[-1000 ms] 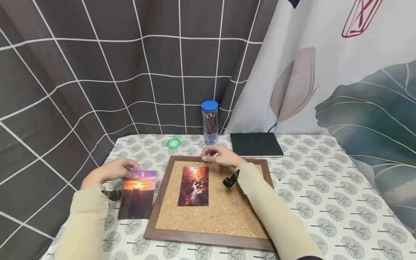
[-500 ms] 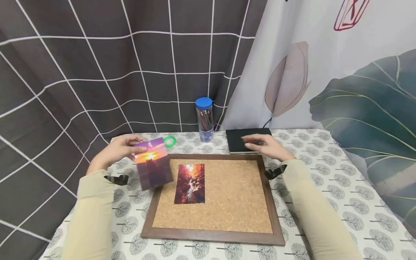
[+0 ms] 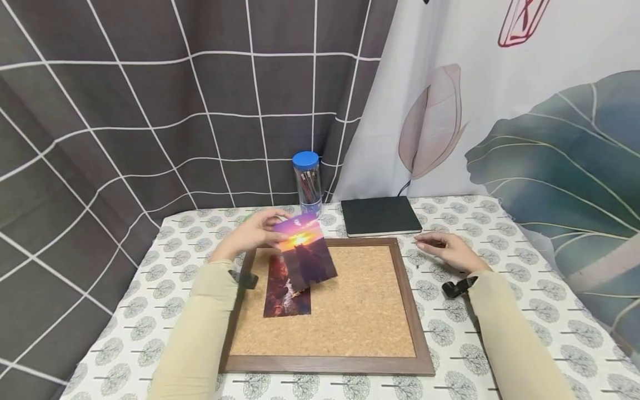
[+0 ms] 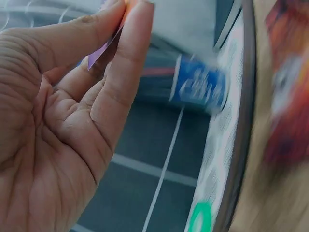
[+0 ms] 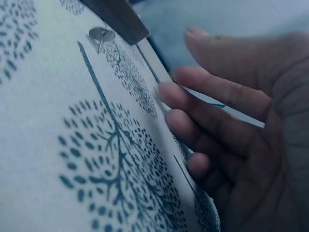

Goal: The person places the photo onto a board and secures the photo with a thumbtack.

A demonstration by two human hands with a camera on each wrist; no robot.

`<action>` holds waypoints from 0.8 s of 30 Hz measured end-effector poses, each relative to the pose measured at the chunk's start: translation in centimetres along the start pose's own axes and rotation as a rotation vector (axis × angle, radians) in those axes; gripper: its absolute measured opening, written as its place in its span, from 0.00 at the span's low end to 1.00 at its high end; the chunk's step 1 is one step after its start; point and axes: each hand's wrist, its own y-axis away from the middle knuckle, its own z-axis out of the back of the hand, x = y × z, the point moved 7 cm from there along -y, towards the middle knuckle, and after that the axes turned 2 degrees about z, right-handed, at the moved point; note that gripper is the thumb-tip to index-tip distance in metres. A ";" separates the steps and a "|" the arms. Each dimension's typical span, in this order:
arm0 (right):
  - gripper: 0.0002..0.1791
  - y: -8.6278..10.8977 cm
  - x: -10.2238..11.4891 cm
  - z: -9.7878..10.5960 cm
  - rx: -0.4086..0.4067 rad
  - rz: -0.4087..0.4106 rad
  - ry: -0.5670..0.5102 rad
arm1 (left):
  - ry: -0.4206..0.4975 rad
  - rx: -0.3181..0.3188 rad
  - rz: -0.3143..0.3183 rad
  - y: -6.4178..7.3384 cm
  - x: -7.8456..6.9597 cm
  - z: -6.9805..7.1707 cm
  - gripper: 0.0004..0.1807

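Note:
My left hand pinches a sunset photo by its upper left edge, thumb on the front. The photo hangs tilted over the framed corkboard. Beneath it, partly covered, a red photo of a forest stream lies on the cork's left half. In the left wrist view only a purple-orange corner of the sunset photo shows between thumb and fingers. My right hand is over the tablecloth, right of the board, fingers loosely bent and holding nothing. Near its fingertips in the right wrist view lies a metal thumbtack.
Behind the board stands a clear jar of pencils with a blue lid. A black notebook lies at the back, right of the jar. A green ring-shaped item sits by the board's far edge. Curtains hang behind the table.
My left hand has lifted the sunset photo from the table and carried it right, over the board. My right hand has left the board's top edge and moved right, over the tablecloth.

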 end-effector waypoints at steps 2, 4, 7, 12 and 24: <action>0.23 0.1 -0.4 -0.2 0.022 0.021 -0.020 | 0.011 0.017 -0.008 -1.1 0.1 -1.5 0.27; 0.19 0.3 -0.2 -0.5 0.056 0.069 -0.041 | 0.007 0.044 -0.002 -2.1 0.5 -3.1 0.27; 0.17 0.8 0.1 -1.3 0.110 0.116 -0.072 | -0.062 0.067 0.015 -3.0 1.2 -5.0 0.27; 0.14 1.3 0.6 -2.0 0.100 0.141 -0.028 | -0.249 0.043 -0.014 -3.4 1.9 -6.3 0.25; 0.03 1.2 0.6 -1.9 0.013 0.223 -0.012 | -0.346 0.063 -0.049 -3.8 3.1 -8.7 0.26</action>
